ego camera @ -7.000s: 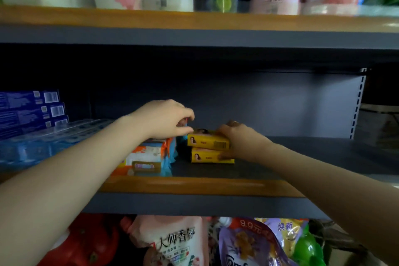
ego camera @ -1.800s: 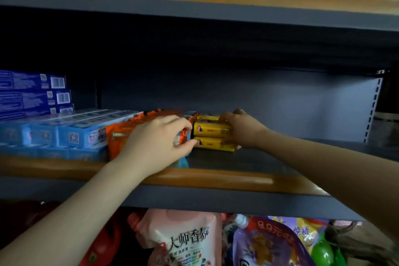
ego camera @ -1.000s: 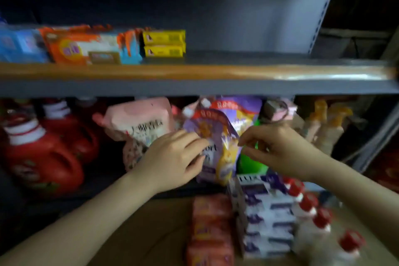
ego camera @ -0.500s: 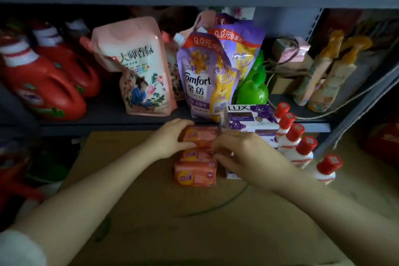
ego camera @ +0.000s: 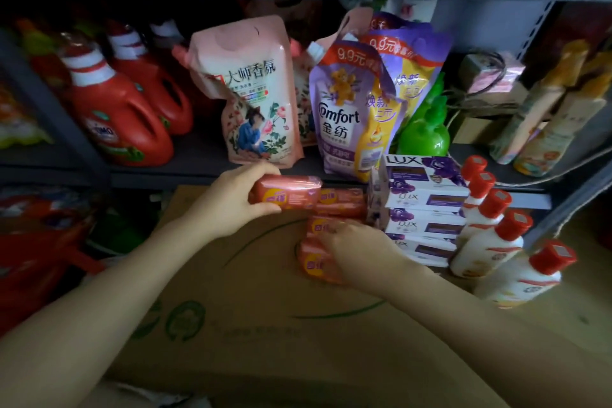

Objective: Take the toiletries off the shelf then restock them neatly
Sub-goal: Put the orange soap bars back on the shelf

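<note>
Orange-pink soap packs (ego camera: 337, 205) sit on the cardboard box (ego camera: 251, 325) below the shelf; your left hand (ego camera: 231, 200) grips one lifted pack (ego camera: 284, 197), your right hand (ego camera: 357, 250) curls over the nearest pack (ego camera: 313, 263). Lift each squarely and keep the labels facing you.

The right hand (ego camera: 359, 250) is motion-blurred and covers much of the nearest orange soap packs (ego camera: 313, 263), so whether its fingers curl round one cannot be told. The Lux boxes (ego camera: 427, 209) partly hide behind the white red-capped bottles (ego camera: 486, 242). At far left, red jugs (ego camera: 122, 119) fade into shadow, labels unreadable.
</note>
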